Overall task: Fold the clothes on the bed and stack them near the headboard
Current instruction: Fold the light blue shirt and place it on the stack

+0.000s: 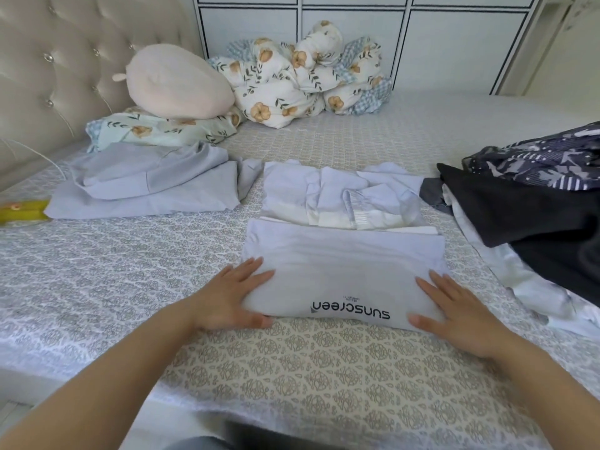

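Pink plush pillow (177, 81) atop floral pillow (156, 129), bundled floral quilt (305, 73) beside, white cabinet (357, 21) behind

Dark clothes pile (532, 216) cut by right edge; yellow item (22, 211) by left.

- A single head-worn wide-angle camera is looking forward and down across the bed (292, 368), from its near edge.
- It is facing the wardrobe (357, 43), with the headboard (48, 76) lying left.

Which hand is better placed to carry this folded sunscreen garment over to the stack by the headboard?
Probably the left hand: it rests on the sunscreen garment's left end, the side toward the folded stack and headboard. The right hand lies on the far end.
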